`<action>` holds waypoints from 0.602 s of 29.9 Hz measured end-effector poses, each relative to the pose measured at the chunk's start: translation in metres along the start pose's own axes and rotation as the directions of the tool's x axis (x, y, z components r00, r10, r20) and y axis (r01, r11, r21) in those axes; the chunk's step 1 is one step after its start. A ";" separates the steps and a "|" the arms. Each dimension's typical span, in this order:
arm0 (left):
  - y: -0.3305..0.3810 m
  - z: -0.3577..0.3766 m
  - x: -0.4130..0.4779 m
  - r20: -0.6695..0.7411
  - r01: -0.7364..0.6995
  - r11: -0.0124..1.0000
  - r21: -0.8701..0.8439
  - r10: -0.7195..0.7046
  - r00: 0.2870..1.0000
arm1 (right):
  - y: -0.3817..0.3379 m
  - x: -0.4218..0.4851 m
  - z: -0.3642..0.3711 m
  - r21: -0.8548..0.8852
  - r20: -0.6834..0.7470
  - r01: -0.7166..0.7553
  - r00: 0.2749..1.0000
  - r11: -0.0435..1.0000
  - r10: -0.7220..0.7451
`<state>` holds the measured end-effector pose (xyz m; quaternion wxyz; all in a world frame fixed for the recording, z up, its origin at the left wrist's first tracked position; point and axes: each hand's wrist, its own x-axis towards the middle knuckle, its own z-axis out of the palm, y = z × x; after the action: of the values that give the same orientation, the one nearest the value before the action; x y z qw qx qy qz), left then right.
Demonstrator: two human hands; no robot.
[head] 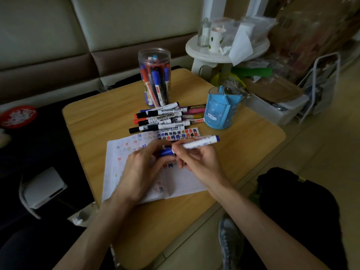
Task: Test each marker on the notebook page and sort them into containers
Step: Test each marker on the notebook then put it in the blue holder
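The right hand [196, 160] pinches the blue marker [200, 143], barrel jutting up-right beyond the grip; left hand [140, 168] grips the cap [166, 152]

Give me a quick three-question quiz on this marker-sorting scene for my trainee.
1. True or false: the right hand holds a blue marker with its tip at the notebook.
2. Which container visibly holds markers? A) clear jar B) blue holder
3. Fill in: the left hand pinches the marker's blue ____.
Key: 1 true; 2 A; 3 cap.
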<state>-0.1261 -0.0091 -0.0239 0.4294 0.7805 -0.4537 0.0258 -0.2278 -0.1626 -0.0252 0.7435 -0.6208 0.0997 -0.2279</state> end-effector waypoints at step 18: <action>0.009 0.003 0.001 0.165 0.232 0.865 -0.444 -0.176 0.971 | -0.004 0.002 -0.012 -0.078 0.082 0.009 0.997 0.997 -0.003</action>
<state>-0.1332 -0.0137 -0.0196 0.5745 0.7002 -0.3864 -0.1744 -0.2321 -0.1744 -0.0238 0.7212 -0.6587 0.0763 -0.2006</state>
